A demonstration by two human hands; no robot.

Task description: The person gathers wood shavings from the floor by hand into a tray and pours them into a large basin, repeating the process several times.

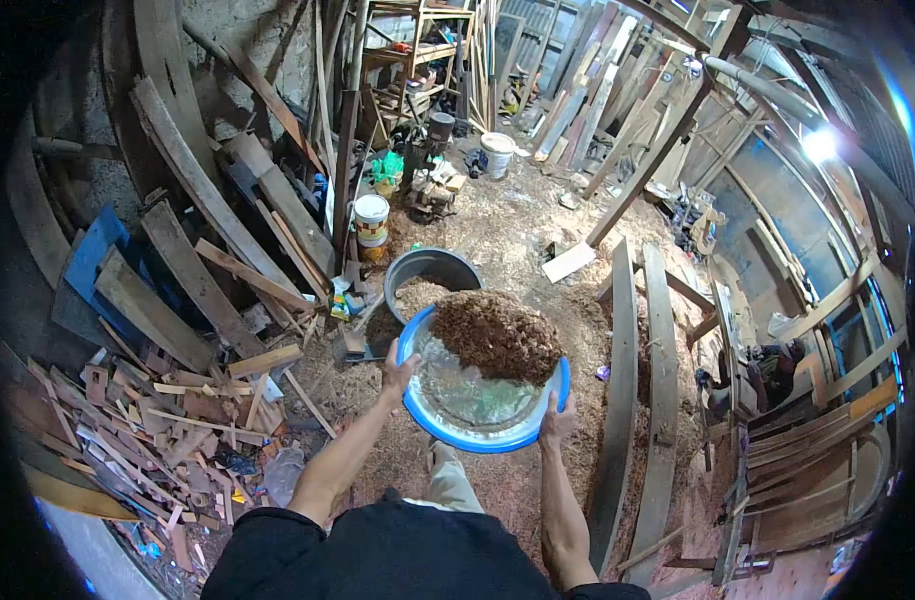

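Observation:
A wide round basin (473, 440) with a blue rim is held out in front of my body, tilted away from me. Brown wood shavings (498, 335) are heaped against its far side, while the pale inside near me shows bare. My left hand (400, 374) grips the rim on the left, and my right hand (558, 418) grips it on the right. Just beyond stands a dark round tub (433, 258) with lighter sawdust in it. The basin's far edge hides part of this tub.
Long planks (661, 400) stretch along my right. Wood offcuts (168, 450) pile up on the left, below leaning boards. A paint bucket (372, 220), a white bucket (497, 155) and a wooden post (648, 175) stand ahead. Sawdust covers the floor.

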